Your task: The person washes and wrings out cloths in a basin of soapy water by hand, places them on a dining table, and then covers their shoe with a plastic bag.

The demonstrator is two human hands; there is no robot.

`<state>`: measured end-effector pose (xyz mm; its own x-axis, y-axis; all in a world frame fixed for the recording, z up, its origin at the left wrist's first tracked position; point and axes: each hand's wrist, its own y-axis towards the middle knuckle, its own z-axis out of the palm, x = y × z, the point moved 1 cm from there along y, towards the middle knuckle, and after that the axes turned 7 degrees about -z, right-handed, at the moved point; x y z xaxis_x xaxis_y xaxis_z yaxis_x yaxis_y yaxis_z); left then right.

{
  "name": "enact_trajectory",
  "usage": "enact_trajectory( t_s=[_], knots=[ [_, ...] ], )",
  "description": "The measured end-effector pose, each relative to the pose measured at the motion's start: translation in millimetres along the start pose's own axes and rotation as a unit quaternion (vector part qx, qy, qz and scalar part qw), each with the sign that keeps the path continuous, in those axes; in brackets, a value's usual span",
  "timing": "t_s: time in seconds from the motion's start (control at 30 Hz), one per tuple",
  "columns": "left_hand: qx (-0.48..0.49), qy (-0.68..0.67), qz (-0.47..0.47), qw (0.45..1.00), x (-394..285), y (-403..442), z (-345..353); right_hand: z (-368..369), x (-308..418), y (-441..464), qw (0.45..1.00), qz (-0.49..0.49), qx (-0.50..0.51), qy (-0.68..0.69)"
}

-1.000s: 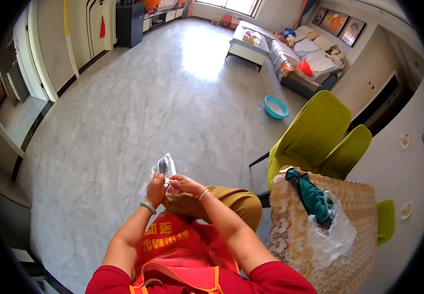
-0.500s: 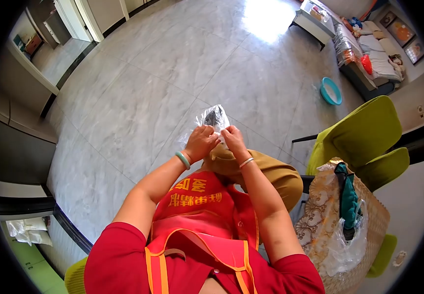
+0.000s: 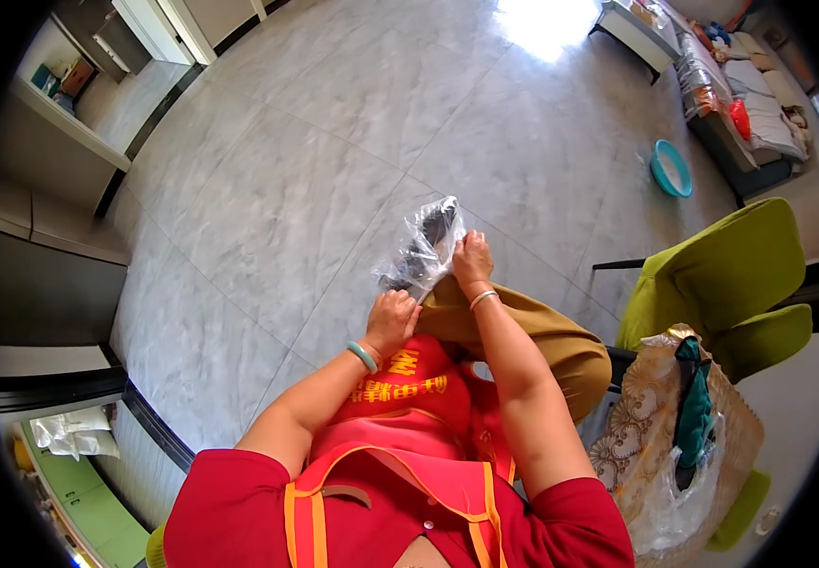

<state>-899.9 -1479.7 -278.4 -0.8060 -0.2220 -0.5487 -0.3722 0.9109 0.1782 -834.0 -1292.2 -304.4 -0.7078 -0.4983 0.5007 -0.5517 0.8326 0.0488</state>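
Observation:
A crumpled clear plastic bag [image 3: 421,248] stretches between my two hands in front of my knee. Dark shapes, perhaps a shoe, show through the plastic, one near its far end and another near its left edge. My left hand [image 3: 391,320], with a pale green bangle on the wrist, has its fingers closed at the near left edge of the bag. Higher up and to the right, my right hand [image 3: 472,260] pinches the bag's right edge beside the end of the brown trouser leg [image 3: 523,327]. Part of the plastic is hidden by my fingers.
At my right stands a table with a patterned cloth [image 3: 632,417], bearing a dark green item [image 3: 693,407] and a clear bag [image 3: 679,502]. Green chairs [image 3: 722,265] are beside it. A turquoise basin [image 3: 671,170] sits on the floor near the sofa [image 3: 745,104].
My hands have moved apart, the left down and left, the right slightly up and right. The plastic between them is spread wider, showing more dark shapes. The view has shifted a little.

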Motion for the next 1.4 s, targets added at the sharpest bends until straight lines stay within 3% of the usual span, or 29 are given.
enact_trajectory(
  t_s=[0.27, 0.33, 0.4, 0.43, 0.5, 0.57, 0.63, 0.67, 0.7, 0.77, 0.87, 0.97, 1.03, 1.1, 1.17, 1.3, 1.37, 1.4],
  knots=[
    [0.009, -0.031, -0.013, 0.999, 9.8, -9.2, 4.5, 23.0, -25.9, 5.9, 0.996, 0.059, -0.020, 0.064],
    [0.015, -0.050, -0.009, 0.999, 13.4, -16.2, 5.3, 15.9, -33.7, 6.8, 0.998, 0.032, -0.013, 0.057],
    [0.130, -0.009, -0.065, 0.989, 31.2, -46.2, 20.0, -7.1, -39.0, 8.0, 0.999, 0.007, -0.011, 0.047],
    [0.127, -0.011, -0.056, 0.990, 37.9, -58.0, 25.9, -34.9, -32.5, 3.5, 0.996, 0.007, -0.019, 0.092],
    [0.096, -0.086, -0.151, 0.980, 49.0, -78.3, 29.7, -63.2, -27.7, -14.9, 0.990, 0.015, -0.039, 0.133],
    [0.098, -0.084, -0.146, 0.981, 40.3, -75.4, 18.2, -85.2, -26.3, -32.1, 0.983, -0.040, -0.095, 0.154],
    [0.110, -0.080, -0.135, 0.981, 35.1, -79.6, 13.2, -99.9, -12.7, -58.0, 0.959, -0.065, -0.097, 0.258],
    [0.116, -0.095, -0.141, 0.979, 38.1, -79.7, 13.4, -122.9, 20.6, -83.6, 0.871, -0.001, -0.084, 0.485],
    [0.132, -0.112, -0.135, 0.976, 37.8, -74.0, 17.5, -137.5, 29.6, -101.8, 0.882, -0.013, -0.056, 0.468],
    [0.114, -0.157, -0.085, 0.977, 32.2, -59.9, 9.5, -157.2, 45.2, -132.7, 0.900, -0.115, -0.127, 0.400],
    [0.106, -0.134, -0.043, 0.984, 9.8, -40.9, -1.0, -225.6, 75.5, -183.1, 0.906, -0.117, -0.190, 0.360],
    [0.122, -0.153, -0.025, 0.980, -17.3, -20.9, -4.3, -293.3, 82.5, -209.6, 0.930, -0.146, -0.181, 0.285],
    [0.149, -0.190, 0.073, 0.968, -53.5, -11.6, -6.8, -347.1, 72.0, -221.9, 0.969, -0.135, -0.183, 0.096],
    [0.180, -0.171, 0.101, 0.963, -88.7, 1.9, -10.6, -401.3, 54.9, -237.2, 0.972, -0.154, -0.174, -0.014],
    [0.195, -0.228, 0.168, 0.939, -107.0, 11.2, -0.2, -448.0, 35.2, -263.8, 0.967, -0.123, -0.139, -0.173],
    [0.245, -0.244, 0.207, 0.915, -156.1, 9.0, -8.5, -486.5, -32.6, -319.1, 0.928, 0.060, -0.084, -0.357],
    [0.272, -0.253, 0.224, 0.901, -176.6, 5.0, -18.3, -481.8, -78.6, -334.1, 0.892, 0.083, -0.189, -0.402],
    [0.280, -0.228, 0.236, 0.902, -186.2, 4.2, -25.1, -480.9, -98.3, -338.7, 0.891, 0.079, -0.191, -0.404]
  ],
)
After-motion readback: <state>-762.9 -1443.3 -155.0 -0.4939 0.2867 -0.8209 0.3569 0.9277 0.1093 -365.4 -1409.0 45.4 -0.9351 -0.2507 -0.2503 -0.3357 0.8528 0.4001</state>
